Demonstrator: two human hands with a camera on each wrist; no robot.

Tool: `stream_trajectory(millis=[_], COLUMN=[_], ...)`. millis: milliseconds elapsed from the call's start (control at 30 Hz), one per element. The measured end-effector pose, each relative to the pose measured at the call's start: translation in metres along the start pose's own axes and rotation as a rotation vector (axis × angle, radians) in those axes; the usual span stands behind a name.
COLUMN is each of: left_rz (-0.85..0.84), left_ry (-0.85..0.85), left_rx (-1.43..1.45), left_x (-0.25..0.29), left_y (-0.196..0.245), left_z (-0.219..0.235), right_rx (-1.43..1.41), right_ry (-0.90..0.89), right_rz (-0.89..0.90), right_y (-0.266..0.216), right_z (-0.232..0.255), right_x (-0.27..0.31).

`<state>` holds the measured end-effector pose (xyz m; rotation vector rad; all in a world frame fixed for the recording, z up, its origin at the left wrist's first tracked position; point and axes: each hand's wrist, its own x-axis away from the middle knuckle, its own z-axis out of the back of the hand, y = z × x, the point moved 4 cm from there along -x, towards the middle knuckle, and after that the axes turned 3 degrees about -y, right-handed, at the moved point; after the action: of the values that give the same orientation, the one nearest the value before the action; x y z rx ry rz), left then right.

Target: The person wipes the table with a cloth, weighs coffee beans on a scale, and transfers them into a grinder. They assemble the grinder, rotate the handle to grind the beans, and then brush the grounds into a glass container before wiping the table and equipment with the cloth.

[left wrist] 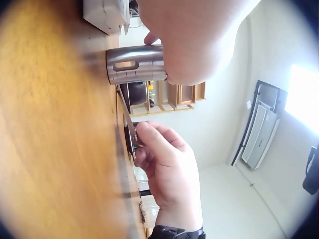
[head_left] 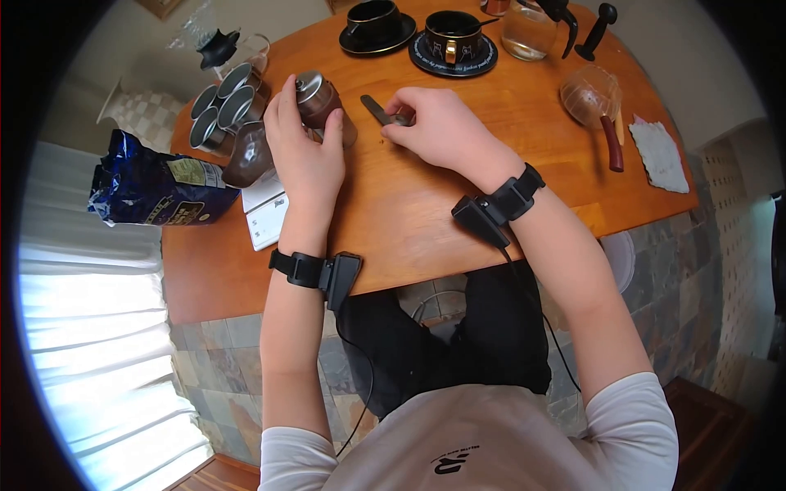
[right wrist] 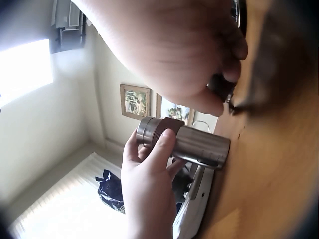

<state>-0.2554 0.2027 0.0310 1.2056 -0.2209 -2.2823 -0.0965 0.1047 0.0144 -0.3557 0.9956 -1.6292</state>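
My left hand [head_left: 307, 155] grips a steel hand coffee grinder [head_left: 317, 96] with a brown band, its fingers and thumb wrapped round the upper part. In the right wrist view the grinder [right wrist: 202, 146] leans slightly, its base close to the table. A slot shows in its steel body [left wrist: 142, 60] in the left wrist view. To the right of it, my right hand [head_left: 446, 123] pinches a flat metal crank handle [head_left: 374, 107] by its knob end, low over the wood. The handle is apart from the grinder, and the fingers hide most of the knob.
A dark bowl [head_left: 249, 157] stands on a white scale [head_left: 268, 225] at the left. Beside it are a blue bag [head_left: 164, 184] and several metal cups [head_left: 237, 106]. Black cups on saucers [head_left: 452, 59] and a glass pot [head_left: 526, 33] stand behind; a white cloth [head_left: 659, 155] lies right.
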Motion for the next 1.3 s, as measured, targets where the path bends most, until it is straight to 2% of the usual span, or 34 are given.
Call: stream_trajectory(millis=[167,300,433,600,667,800,867,900,967,1033,1100,1133,1200,1267,1300], left_rz=[-0.021,-0.071,-0.080,-0.029,-0.010,-0.120,-0.206,-0.202,-0.191,-0.209,-0.230,-0.240,-0.152,-0.184,-0.202], left_ry=[0.019,0.076,0.130,0.115,0.119,0.150,0.195,0.212,0.202,0.153,0.108,0.107,0.061,0.002,-0.030], left_rx=[0.024,0.022,-0.001,0.042,0.070,0.087,0.097,0.107,0.274,0.274,0.262,0.257,0.404,0.413,0.431], left_x=[0.000,-0.002,-0.001,-0.001,0.000,0.002,0.005,0.006,0.011,0.012,0.011,0.010,0.010,0.004,0.001], left_y=[0.001,0.004,0.012,0.021,0.026,0.031,0.036,0.034,0.031,0.035,0.038,0.041,0.045,0.062,0.070], left_z=[0.002,0.006,0.012,0.016,0.020,0.031,0.036,0.036,0.037,0.039,0.038,0.036,0.035,0.040,0.041], right_rx=[-0.135,-0.093,-0.055,-0.006,-0.095,-0.164,-0.181,-0.161,-0.256,-0.493,-0.471,-0.489,-0.540,-0.300,-0.291], right_ry=[-0.114,-0.046,-0.078,-0.188,-0.185,-0.218,-0.098,-0.102,0.031,0.113,0.184,0.209,0.260,0.398,0.523], right_rz=[0.004,0.180,0.317,0.263,0.248,0.204,0.280,0.286,0.240,0.092,0.112,0.125,0.152,0.245,0.240], right_y=[-0.010,-0.008,-0.007,-0.004,-0.004,-0.003,-0.007,-0.010,-0.016,-0.014,-0.021,-0.032,-0.046,-0.058,-0.058], right_z=[-0.009,-0.012,-0.015,-0.021,-0.023,-0.029,-0.023,-0.018,-0.005,0.000,0.018,0.035,0.072,0.123,0.143], right_x=[0.004,0.003,0.005,0.006,0.005,0.004,0.003,0.003,0.002,0.001,0.003,0.010,0.034,0.072,0.091])
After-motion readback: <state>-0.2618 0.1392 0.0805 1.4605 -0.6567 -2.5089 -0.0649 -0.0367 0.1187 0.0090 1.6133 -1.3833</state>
